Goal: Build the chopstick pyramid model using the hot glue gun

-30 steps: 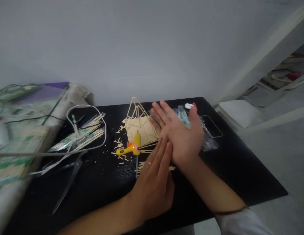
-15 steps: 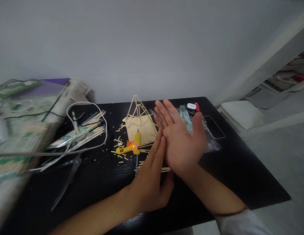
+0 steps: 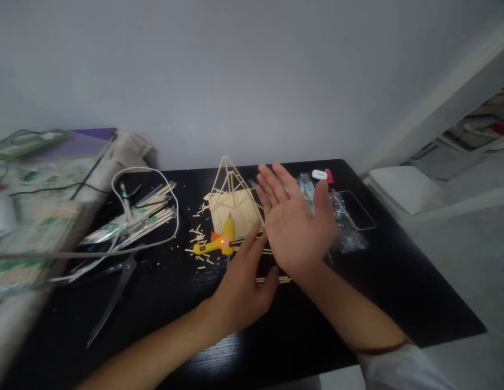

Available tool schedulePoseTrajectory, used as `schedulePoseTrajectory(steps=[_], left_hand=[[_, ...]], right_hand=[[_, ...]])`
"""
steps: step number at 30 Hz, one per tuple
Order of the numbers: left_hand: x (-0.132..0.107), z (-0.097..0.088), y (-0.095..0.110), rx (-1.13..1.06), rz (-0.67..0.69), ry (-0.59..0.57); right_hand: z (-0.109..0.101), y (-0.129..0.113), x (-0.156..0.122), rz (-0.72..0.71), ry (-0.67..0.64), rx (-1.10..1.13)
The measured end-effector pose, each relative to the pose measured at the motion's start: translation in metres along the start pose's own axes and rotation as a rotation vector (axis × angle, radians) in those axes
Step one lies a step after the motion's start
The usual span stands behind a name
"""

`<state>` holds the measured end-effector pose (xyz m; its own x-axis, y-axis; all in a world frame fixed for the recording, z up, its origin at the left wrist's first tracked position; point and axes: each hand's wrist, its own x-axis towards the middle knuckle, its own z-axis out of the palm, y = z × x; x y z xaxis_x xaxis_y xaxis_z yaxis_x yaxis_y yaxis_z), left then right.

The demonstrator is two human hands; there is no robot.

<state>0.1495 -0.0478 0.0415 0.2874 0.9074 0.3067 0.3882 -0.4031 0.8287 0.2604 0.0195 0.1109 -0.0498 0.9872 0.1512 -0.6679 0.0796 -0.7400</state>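
My right hand (image 3: 298, 227) is raised over the table, palm turned up toward me, its fingers stretched and nothing in it. Just to its left is my left hand (image 3: 247, 281), fingers extended, holding nothing that I can see. Beyond the left hand lies a yellow glue gun (image 3: 215, 245) with a small lit light. Behind the gun stands a frame of thin wooden sticks (image 3: 226, 179), peaked at the top, on a flat panel of sticks (image 3: 240, 212). Several loose sticks (image 3: 282, 280) lie partly hidden under my hands.
Scissors (image 3: 117, 298) and packs of sticks (image 3: 148, 216) lie left, with a white cable (image 3: 178, 216) looped across. Short stick offcuts (image 3: 198, 235) are scattered by the panel. Clear plastic wrapping (image 3: 347, 233) and a white case (image 3: 319, 174) sit at the right on the black table (image 3: 414, 292).
My left hand has moved down and away from the right palm, which its fingertips were against before. The right hand has stayed nearly in place, still spread.
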Motion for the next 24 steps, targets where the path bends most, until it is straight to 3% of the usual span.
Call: schedulePoseTrajectory(steps=[6, 14, 24], left_hand=[[-0.002, -0.004, 0.003, 0.025, 0.047, 0.053], [-0.012, 0.003, 0.009, -0.006, 0.067, 0.049], [-0.007, 0.005, -0.001, 0.12, 0.087, 0.114]], right_hand=[[-0.006, -0.002, 0.008, 0.12, 0.016, 0.086], [-0.008, -0.001, 0.01, 0.101, -0.026, -0.078], [0.0, 0.006, 0.001, 0.077, -0.005, 0.0]])
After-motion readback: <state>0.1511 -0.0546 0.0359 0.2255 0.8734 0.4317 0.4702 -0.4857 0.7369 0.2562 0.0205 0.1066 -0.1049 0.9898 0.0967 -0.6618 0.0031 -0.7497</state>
